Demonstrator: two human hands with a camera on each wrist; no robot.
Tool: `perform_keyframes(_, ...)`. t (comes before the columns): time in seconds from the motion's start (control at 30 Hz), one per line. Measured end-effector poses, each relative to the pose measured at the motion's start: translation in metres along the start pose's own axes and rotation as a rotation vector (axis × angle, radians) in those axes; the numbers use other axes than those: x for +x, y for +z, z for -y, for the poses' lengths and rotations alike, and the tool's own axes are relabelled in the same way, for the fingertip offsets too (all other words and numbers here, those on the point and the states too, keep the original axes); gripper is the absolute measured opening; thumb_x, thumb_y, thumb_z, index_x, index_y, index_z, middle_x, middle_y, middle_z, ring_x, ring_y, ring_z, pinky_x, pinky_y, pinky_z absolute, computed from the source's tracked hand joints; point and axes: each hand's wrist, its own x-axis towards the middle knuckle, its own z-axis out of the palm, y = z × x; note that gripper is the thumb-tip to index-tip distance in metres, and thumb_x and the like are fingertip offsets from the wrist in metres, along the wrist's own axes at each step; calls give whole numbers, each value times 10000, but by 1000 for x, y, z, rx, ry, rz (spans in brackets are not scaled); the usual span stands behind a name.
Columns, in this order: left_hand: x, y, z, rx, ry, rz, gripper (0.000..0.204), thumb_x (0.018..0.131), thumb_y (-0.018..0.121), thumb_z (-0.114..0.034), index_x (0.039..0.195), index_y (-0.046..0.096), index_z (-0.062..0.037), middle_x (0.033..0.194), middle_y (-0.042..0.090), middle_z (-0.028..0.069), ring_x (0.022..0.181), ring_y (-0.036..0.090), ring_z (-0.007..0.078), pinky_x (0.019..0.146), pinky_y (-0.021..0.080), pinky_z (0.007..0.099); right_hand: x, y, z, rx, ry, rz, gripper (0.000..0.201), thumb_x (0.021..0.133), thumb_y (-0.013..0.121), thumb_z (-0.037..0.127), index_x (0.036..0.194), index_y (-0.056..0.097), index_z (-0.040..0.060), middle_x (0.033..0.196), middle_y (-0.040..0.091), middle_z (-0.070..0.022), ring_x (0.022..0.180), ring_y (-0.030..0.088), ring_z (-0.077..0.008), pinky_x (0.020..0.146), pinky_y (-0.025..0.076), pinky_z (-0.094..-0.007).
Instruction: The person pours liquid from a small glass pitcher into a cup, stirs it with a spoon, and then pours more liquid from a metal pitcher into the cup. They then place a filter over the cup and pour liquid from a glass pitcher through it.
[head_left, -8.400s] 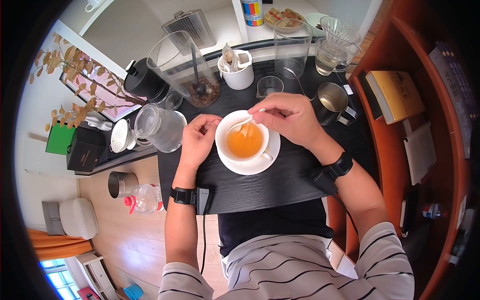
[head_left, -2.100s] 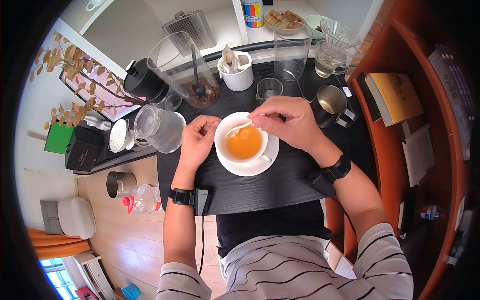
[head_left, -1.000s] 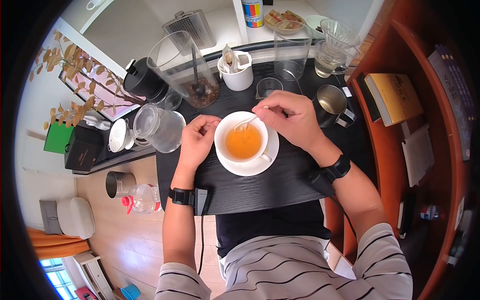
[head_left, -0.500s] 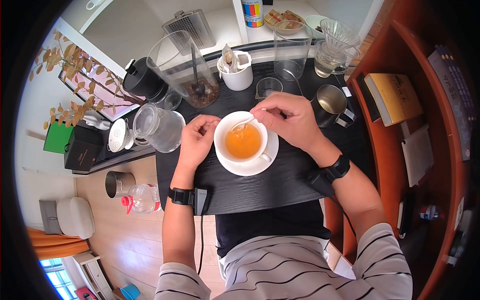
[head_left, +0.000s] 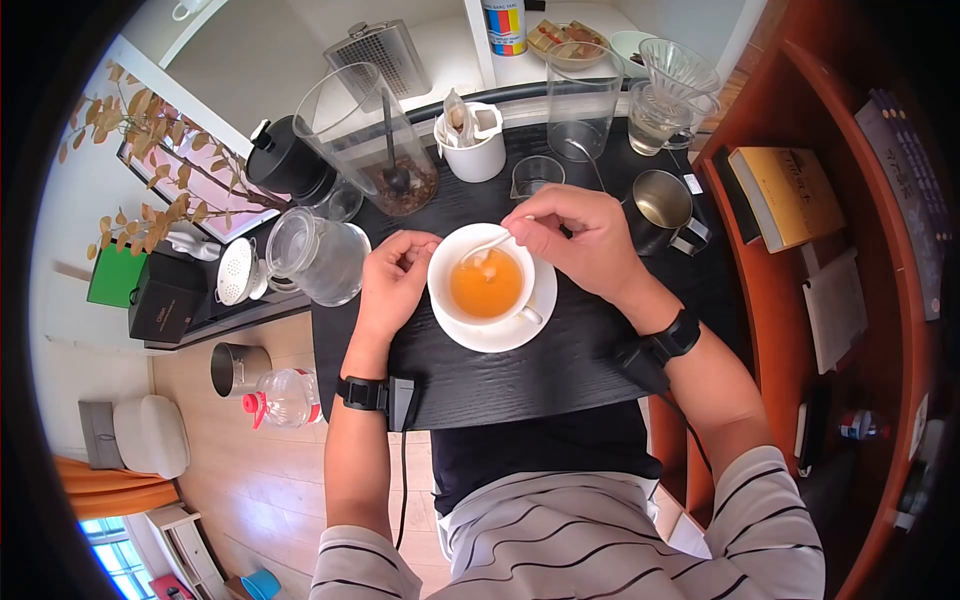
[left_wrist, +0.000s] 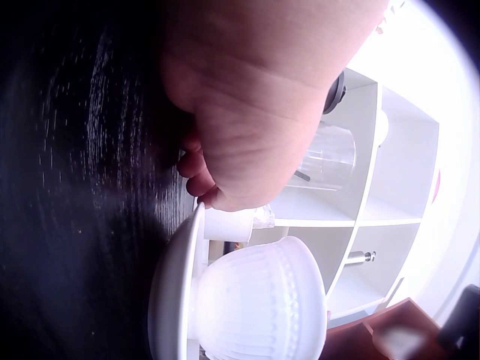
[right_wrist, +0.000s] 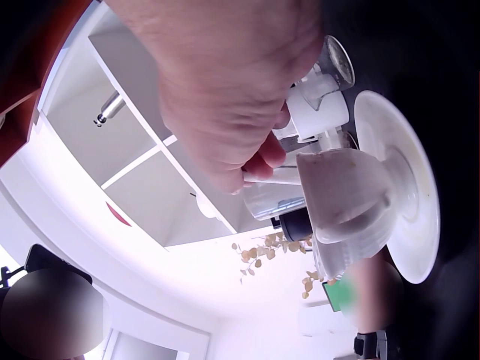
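A white teacup [left_wrist: 259,304] of amber liquid stands on a white saucer [right_wrist: 420,236] on the black table. My right hand [head_left: 582,238] pinches the handle of a white spoon [head_left: 490,246] between thumb and fingers, above the cup's far right rim. The spoon slants down into the cup, its lower end in the liquid, where ripples or glints show. At the cup's left, my left hand [head_left: 396,282] has its fingers curled; in the left wrist view thumb and fingertips meet at the saucer's rim and pinch it. The cup's handle points toward the front right.
Left of the cup stands a glass jug [head_left: 330,260]. Behind are a tall glass container [head_left: 400,185] with a black scoop, a white mug [head_left: 474,155] and a small glass beaker [head_left: 538,176]. A metal pitcher [head_left: 663,200] stands right, near the wooden bookcase [head_left: 800,320].
The spoon has shifted back and forth inside the cup with small movements of my right hand, stirring the liquid. My left hand, cup and saucer have stayed almost in place.
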Motion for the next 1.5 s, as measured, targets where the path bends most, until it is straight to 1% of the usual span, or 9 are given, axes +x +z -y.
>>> perform_keyframes(0.33,1,0,3,-7,2,-3,127,1038,681,-84,1058,760,13,876,698,-16,744,584,30,699,499,213,-1,6,3,134,9,4,91,969,786,117,990,792,28,850,721,2,696,574,-28,611,442,-211)
perform_keyframes(0.4,1,0,2,-7,3,-4,126,1038,680,-83,1059,760,13,876,698,-16,744,585,30,699,500,213,-1,0,2,61,37,30,124,997,758,78,1059,759,-29,980,751,-68,840,690,-73,733,551,-220)
perform_keyframes(0.53,1,0,3,4,10,-2,126,1037,679,-81,1060,761,12,879,698,-16,745,587,30,699,499,214,0,1,-1,25,11,-25,120,1001,751,75,1059,761,-29,982,752,-67,834,688,-70,725,548,-222)
perform_keyframes(0.6,1,0,3,-4,5,-3,126,1036,680,-81,1059,762,11,880,696,-17,744,585,30,700,498,213,-1,5,-2,140,42,-78,127,981,782,138,985,783,10,842,711,0,707,575,-24,621,451,-209)
perform_keyframes(0.73,0,0,2,-11,4,-3,126,1035,682,-83,1053,765,9,882,693,-18,745,578,30,703,497,213,-2,6,4,156,73,-19,131,980,783,142,991,783,11,849,714,0,717,580,-23,630,454,-208)
perform_keyframes(0.83,0,0,0,1,3,-4,126,1035,682,-87,1045,768,4,881,690,-18,752,576,30,704,495,216,-1,5,2,119,24,-40,131,985,779,142,1000,784,11,865,720,2,725,589,-25,637,459,-207)
perform_keyframes(0.9,1,1,2,7,8,-10,125,1033,682,-88,1041,768,4,880,687,-16,755,577,33,704,495,218,-1,-1,-3,53,25,-1,121,1015,722,51,1088,756,-40,1015,746,-84,870,704,-90,756,563,-226)
perform_keyframes(1.03,1,1,1,34,4,-16,124,1022,687,-86,1033,763,11,882,681,-3,756,584,46,704,497,226,-2,2,-5,141,58,-20,124,1019,713,45,1094,755,-45,1059,743,-98,880,706,-98,757,570,-226)
perform_keyframes(1.5,6,0,13,22,96,-45,139,971,700,-108,1000,760,14,878,692,52,718,593,94,677,499,263,5,1,14,292,165,-138,228,1098,635,206,1091,726,-3,767,686,-27,669,611,-64,599,460,-201)
